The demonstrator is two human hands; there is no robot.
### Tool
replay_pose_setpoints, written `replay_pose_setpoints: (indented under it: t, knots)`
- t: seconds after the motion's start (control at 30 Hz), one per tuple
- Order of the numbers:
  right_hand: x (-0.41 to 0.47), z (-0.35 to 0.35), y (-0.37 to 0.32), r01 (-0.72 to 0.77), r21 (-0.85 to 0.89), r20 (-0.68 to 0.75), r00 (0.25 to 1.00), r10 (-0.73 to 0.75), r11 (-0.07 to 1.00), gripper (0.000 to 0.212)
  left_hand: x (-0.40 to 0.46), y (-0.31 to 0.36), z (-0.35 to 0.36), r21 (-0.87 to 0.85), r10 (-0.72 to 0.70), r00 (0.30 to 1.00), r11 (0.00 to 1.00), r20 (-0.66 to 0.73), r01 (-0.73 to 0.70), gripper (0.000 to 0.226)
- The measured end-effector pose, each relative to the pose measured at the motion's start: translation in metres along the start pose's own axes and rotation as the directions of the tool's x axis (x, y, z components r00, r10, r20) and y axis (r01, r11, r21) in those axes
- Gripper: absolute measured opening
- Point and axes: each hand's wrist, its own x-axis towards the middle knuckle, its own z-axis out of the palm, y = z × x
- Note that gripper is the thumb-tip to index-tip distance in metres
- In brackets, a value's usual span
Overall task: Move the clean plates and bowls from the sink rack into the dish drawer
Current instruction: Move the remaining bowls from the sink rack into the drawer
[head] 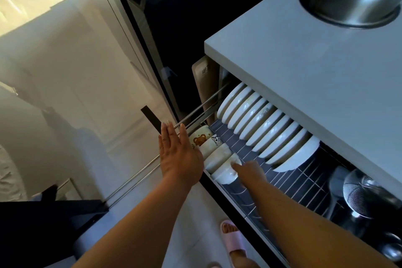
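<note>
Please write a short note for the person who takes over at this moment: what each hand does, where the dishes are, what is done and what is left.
Left hand: open, fingers straight, over the near end of the drawer, beside the row of small bowls.
Right hand: touches the nearest white bowl in that row; the grip is not clear.
Dish drawer: pulled out under the countertop. A row of white plates stands on edge in its wire rack.
Done: plates and several bowls are in the drawer.
Left: settle this bowl. The sink rack is not in view, so check it.
</note>
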Motion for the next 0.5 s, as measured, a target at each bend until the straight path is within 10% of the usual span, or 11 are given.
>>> replay_pose_setpoints:
  t: [0.17, 0.5]
  knots:
    - [-0.034, -0.036, -0.005, 0.066, 0.129, 0.097, 0.992, -0.079, 0.989, 0.034, -0.004, 0.009, -0.019, 0.057, -0.043, 0.986, 0.998, 0.161, 0.034, 0.074]
    - [-0.157, -0.123, 0.031, 0.361, -0.101, -0.284, 0.883, -0.374, 0.927, 0.027, -0.078, 0.061, -0.064, -0.175, 0.128, 0.987, 0.978, 0.097, -0.11, 0.057]
